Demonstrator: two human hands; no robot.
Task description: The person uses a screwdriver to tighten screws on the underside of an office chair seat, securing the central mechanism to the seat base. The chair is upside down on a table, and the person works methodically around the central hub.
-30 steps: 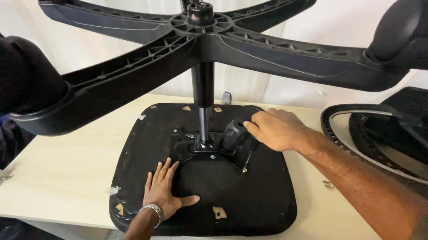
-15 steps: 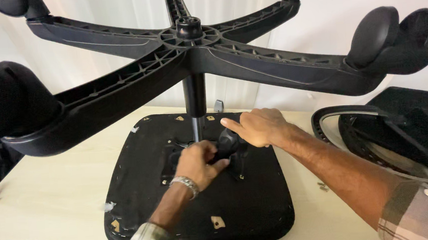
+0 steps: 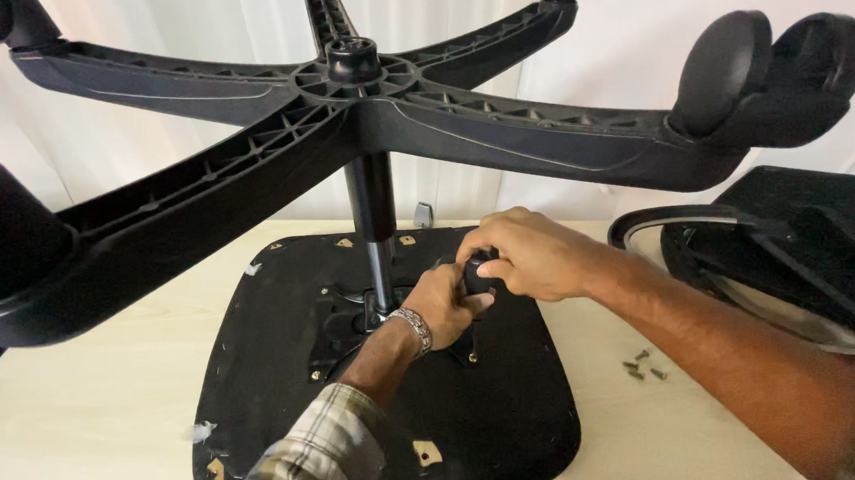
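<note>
Both hands (image 3: 495, 275) on black knob (image 3: 474, 275) beside upright gas column (image 3: 374, 214)

The chair base (image 3: 500, 130) above the seat is matt black plastic, ribbed underneath, with smooth, slightly glossy black plastic wheels (image 3: 767, 71). Its post (image 3: 378, 243) is polished metal below a dull black sleeve. The seat underside (image 3: 499, 405) is rough black cloth, torn in places. The worktop (image 3: 107, 393) beneath the seat is pale, smooth wood. The bracelet (image 3: 415, 328) near the post is shiny metal.
</note>
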